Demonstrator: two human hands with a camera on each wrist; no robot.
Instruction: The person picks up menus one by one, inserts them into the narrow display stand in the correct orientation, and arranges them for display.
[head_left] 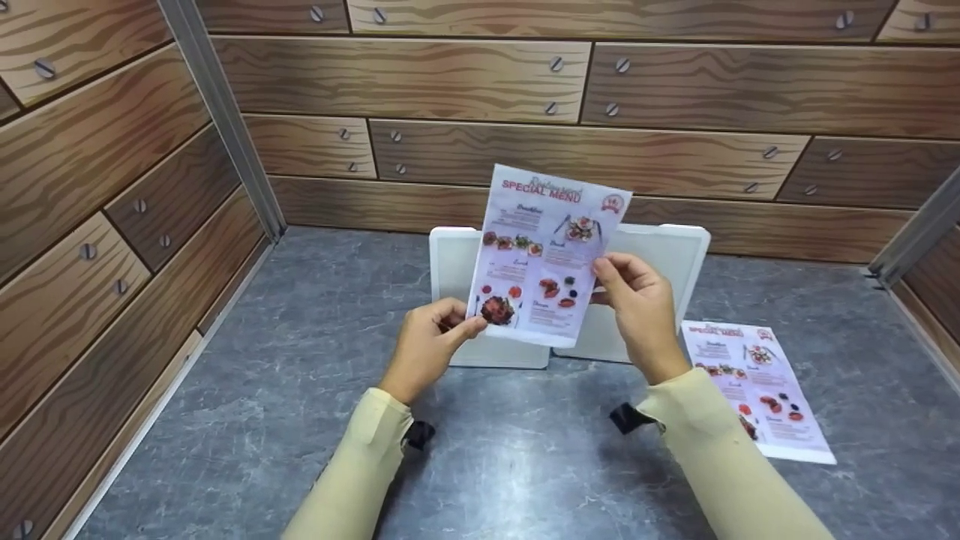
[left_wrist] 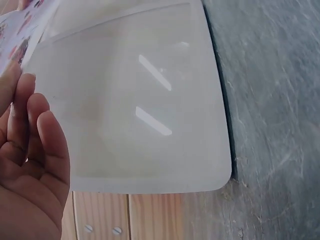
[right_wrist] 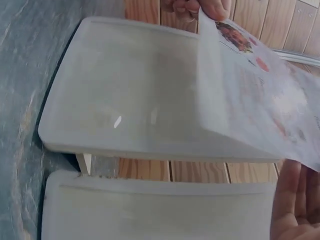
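Note:
A printed menu sheet (head_left: pixel 551 259) is held up, tilted, in front of two white framed panels in the head view. My left hand (head_left: pixel 427 345) pinches its lower left corner between thumb and fingers. On the right edge, my right hand (head_left: pixel 645 322) pinches the same sheet. The left panel (head_left: pixel 451 262) and right panel (head_left: pixel 664 262) stand side by side, partly hidden by the paper and my right hand. A glossy clear sheet (left_wrist: pixel 120 100) covers one panel's face in the left wrist view. From the right wrist, the menu (right_wrist: pixel 260 95) bends slightly.
A second printed menu (head_left: pixel 772 405) lies on the grey marbled tabletop (head_left: pixel 255 420) at the right, partly behind my right sleeve. Wood-patterned walls (head_left: pixel 420 75) enclose the back and sides. A black strap (head_left: pixel 630 418) hangs by the right cuff.

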